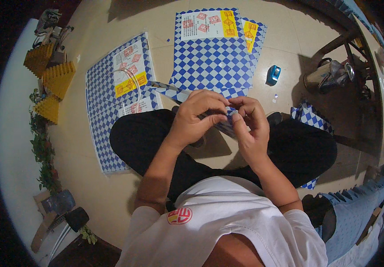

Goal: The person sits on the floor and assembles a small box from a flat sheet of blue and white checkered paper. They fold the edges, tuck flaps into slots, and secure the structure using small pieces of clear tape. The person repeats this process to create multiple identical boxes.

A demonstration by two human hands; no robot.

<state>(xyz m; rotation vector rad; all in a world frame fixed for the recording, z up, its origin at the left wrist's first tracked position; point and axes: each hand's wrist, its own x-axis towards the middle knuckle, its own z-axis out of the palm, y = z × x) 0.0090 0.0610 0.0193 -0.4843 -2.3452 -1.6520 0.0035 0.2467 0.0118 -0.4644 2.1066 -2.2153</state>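
Both hands meet in front of me over a blue-and-white checkered paper piece [169,91], seen nearly edge-on and slanting down between my knees. My left hand [196,115] has its thumb and fingers closed on the upper edge of it. Close beside, my right hand [250,122] pinches the same edge between thumb and fingers. What lies right between the fingertips is partly hidden. On the floor beyond are flat checkered sheets [212,64] with white and yellow printed panels. Left of my knee, a wrapped checkered stack [105,89] lies with looped white cords [135,84] on top.
A small blue tape dispenser [273,74] sits on the floor right of the sheets. Further right, a metal kettle [327,76] stands near a wooden table [378,89]. Crumpled checkered paper [309,116] lies by my right knee. Yellow slatted pieces [58,80] and a plant [43,147] line the left wall.
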